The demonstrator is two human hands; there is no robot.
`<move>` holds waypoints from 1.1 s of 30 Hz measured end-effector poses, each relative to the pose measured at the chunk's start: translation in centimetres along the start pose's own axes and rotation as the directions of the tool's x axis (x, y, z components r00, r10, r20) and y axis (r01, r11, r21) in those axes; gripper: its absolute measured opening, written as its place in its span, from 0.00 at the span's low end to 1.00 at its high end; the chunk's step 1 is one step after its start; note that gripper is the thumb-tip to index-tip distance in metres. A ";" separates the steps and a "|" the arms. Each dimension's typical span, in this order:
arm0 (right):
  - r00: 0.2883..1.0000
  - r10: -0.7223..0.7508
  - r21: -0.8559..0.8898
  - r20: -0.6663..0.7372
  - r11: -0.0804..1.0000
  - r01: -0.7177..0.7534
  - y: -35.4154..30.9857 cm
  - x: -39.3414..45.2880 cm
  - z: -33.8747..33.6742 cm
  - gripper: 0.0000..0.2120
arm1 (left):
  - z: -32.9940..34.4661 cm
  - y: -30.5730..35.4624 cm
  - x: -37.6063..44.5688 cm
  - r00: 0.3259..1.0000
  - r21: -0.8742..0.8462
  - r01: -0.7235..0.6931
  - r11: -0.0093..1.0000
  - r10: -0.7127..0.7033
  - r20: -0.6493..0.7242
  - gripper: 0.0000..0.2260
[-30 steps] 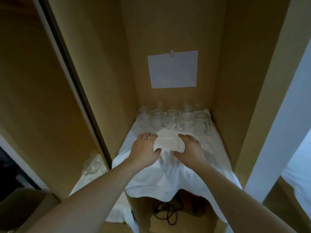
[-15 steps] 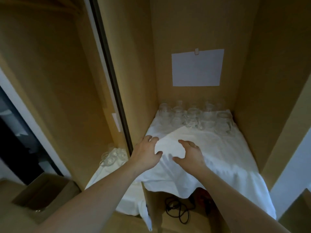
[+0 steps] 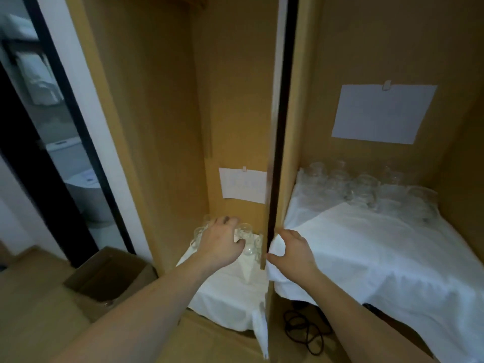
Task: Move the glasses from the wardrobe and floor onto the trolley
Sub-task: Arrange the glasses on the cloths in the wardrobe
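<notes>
A cluster of clear glasses [image 3: 246, 231] stands on a white cloth [image 3: 230, 294] low in the left wardrobe compartment. My left hand [image 3: 220, 244] reaches over this cluster, fingers spread on top of the glasses and hiding some of them. Several more clear glasses [image 3: 366, 187] line the back of the right compartment's shelf, which is draped with a white cloth [image 3: 366, 258]. My right hand [image 3: 293, 255] hovers at that cloth's left edge beside the dark door edge [image 3: 277, 153], fingers loosely curled. No trolley is in sight.
A brown cardboard box [image 3: 104, 279] sits on the wooden floor at the left. Black cables [image 3: 303, 334] lie under the right shelf. White paper sheets [image 3: 379, 113] hang on the back walls. A doorway [image 3: 47, 153] to another room is at far left.
The view has swung left. My left hand left the right shelf's cloth and went down onto the glasses in the left compartment; my right hand slid to the cloth's left edge.
</notes>
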State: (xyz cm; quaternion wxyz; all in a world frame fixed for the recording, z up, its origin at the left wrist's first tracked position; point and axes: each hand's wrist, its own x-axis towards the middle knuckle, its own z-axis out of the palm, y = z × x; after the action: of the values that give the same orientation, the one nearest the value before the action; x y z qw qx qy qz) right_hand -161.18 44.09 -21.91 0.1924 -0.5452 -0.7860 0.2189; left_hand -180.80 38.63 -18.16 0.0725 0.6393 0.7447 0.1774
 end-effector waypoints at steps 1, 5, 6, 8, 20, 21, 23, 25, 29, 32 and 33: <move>1.000 0.002 -0.004 0.014 1.000 -0.002 -1.1 0.1 1.0 0.35 | -0.3 -1.5 -0.2 1.000 -0.005 0.011 1.000 -0.011 0.004 0.26; 0.998 0.007 -0.010 0.055 1.000 -0.006 -5.1 0.5 4.8 0.35 | -1.4 -7.3 -0.4 0.999 -0.027 0.047 0.999 -0.046 0.026 0.27; 0.998 0.011 -0.006 0.062 1.000 -0.011 -5.9 0.6 5.6 0.35 | -1.5 -8.5 -0.4 0.998 -0.037 0.059 0.998 -0.058 0.038 0.27; 0.996 0.025 -0.004 0.082 1.000 -0.025 -7.2 0.7 7.2 0.35 | -1.6 -10.8 -0.3 0.996 -0.054 0.075 0.996 -0.072 0.055 0.27; 0.978 0.076 -0.036 0.194 0.997 -0.071 -9.2 4.1 13.0 0.36 | 1.5 -17.6 2.3 0.972 -0.094 0.183 0.979 -0.165 0.169 0.28; 0.977 0.070 -0.028 0.201 0.997 -0.066 -9.2 5.0 13.4 0.36 | 1.6 -18.1 2.7 0.970 -0.091 0.195 0.977 -0.178 0.163 0.27; 0.975 0.056 -0.001 0.213 0.998 -0.057 -9.5 6.9 14.2 0.35 | 1.7 -18.9 3.5 0.967 -0.079 0.217 0.973 -0.204 0.153 0.27; 0.972 0.052 0.030 0.228 0.998 -0.061 -9.7 8.8 15.0 0.34 | 1.9 -19.8 4.6 0.961 -0.056 0.236 0.970 -0.225 0.164 0.27; 0.960 0.046 0.060 0.276 0.996 -0.065 -9.4 12.4 16.6 0.35 | 2.1 -21.0 8.1 0.936 -0.004 0.298 0.955 -0.291 0.196 0.28; 0.953 0.060 0.078 0.296 0.993 -0.087 -8.5 15.3 17.3 0.34 | 2.6 -21.5 11.2 0.929 -0.021 0.322 0.946 -0.312 0.201 0.28; 0.951 0.065 0.085 0.302 0.992 -0.095 -8.1 16.2 17.5 0.34 | 2.8 -21.5 12.2 0.926 -0.018 0.326 0.945 -0.315 0.208 0.28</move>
State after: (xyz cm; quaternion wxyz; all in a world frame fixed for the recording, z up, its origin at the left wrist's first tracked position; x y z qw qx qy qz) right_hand -182.24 54.44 -30.89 0.0892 -0.5273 -0.7713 0.3450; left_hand -201.92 48.47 -26.99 0.1924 0.5216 0.8230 0.1169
